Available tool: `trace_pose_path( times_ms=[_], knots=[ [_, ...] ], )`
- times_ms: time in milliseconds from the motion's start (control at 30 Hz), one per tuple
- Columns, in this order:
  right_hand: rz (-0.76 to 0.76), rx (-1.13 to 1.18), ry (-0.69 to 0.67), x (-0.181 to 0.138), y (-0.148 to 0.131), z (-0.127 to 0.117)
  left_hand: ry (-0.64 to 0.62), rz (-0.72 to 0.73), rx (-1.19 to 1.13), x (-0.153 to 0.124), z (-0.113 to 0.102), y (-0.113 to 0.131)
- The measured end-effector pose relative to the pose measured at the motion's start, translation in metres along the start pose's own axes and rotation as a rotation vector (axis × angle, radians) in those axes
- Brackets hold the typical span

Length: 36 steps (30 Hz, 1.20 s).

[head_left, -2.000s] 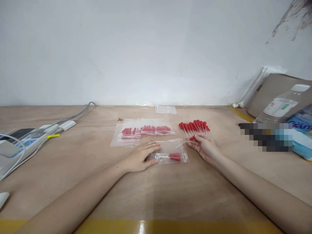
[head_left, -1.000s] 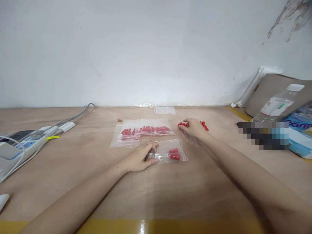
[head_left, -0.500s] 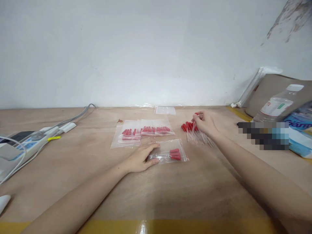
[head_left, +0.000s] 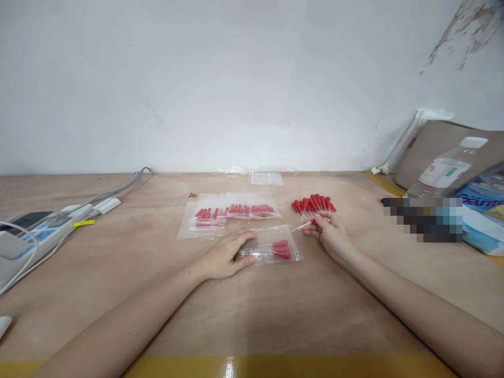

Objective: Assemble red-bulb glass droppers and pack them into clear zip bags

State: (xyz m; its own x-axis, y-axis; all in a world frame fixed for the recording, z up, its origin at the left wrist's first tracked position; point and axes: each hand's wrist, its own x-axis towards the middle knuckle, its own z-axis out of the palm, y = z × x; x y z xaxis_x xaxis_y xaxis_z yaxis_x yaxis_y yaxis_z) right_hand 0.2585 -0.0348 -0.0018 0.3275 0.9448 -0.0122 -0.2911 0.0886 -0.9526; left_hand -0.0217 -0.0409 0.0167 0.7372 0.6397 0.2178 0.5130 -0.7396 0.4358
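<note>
My left hand (head_left: 223,257) holds a clear zip-lock bag (head_left: 265,237) on the table, thumb at its near edge and fingers at its far edge. Inside that bag lie a few droppers with red bulbs (head_left: 281,250), bulbs toward the right-hand end. My right hand (head_left: 333,235) pinches one dropper (head_left: 303,226) by its red bulb, its thin clear tube pointing left, close to the bag's right end. Just behind the right hand is a fanned pile of red-bulbed droppers (head_left: 315,201), their tubes partly hidden by the hand.
Overlapping zip-lock bags with droppers (head_left: 212,202) lie behind the left hand. Flat clear bags (head_left: 265,179) rest near the wall. At left sits a power strip (head_left: 51,231) with cables; at right, a water bottle (head_left: 444,170) and a blue packet (head_left: 480,226).
My right hand has come from the dropper pile toward the bag, bringing one dropper, now turned with its tube toward the bag's end. My left hand stays on the bag.
</note>
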Motion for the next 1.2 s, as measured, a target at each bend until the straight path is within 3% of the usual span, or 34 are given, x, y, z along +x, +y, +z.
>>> trace_pose_path(
  times_ms=[100, 267, 533, 667, 800, 900, 967, 1100, 1200],
  knots=[
    [0.085, -0.002, -0.107, -0.01, 0.002, 0.007, -0.003, 0.003, -0.003, 0.0, 0.0, 0.0],
    [-0.024, -0.449, -0.347, -0.02, 0.003, 0.008, -0.004, 0.011, -0.013, 0.0, 0.0, 0.0],
    [-0.272, -0.864, -0.282, -0.011, 0.012, 0.012, 0.009, 0.017, -0.018, 0.001, 0.0, 0.001],
    [-0.344, -0.935, -0.289, -0.014, 0.015, 0.012, 0.005, 0.016, -0.007, 0.001, 0.0, 0.001],
    [-0.541, -0.916, -0.477, -0.02, 0.017, 0.012, 0.003, 0.015, -0.002, 0.001, 0.0, 0.001],
    [-0.565, -0.94, -0.578, -0.017, 0.009, 0.011, 0.0, 0.021, -0.005, 0.001, 0.0, 0.001],
    [-0.542, -1.027, -0.479, -0.009, -0.002, 0.01, -0.004, 0.023, -0.008, 0.001, 0.0, 0.001],
    [-0.54, -1.289, -0.142, 0.023, -0.026, 0.011, -0.012, 0.021, -0.023, 0.001, 0.0, 0.001],
    [-0.387, -1.466, -0.042, 0.049, -0.034, 0.019, -0.015, 0.001, -0.043, 0.001, 0.0, 0.001]
  ],
)
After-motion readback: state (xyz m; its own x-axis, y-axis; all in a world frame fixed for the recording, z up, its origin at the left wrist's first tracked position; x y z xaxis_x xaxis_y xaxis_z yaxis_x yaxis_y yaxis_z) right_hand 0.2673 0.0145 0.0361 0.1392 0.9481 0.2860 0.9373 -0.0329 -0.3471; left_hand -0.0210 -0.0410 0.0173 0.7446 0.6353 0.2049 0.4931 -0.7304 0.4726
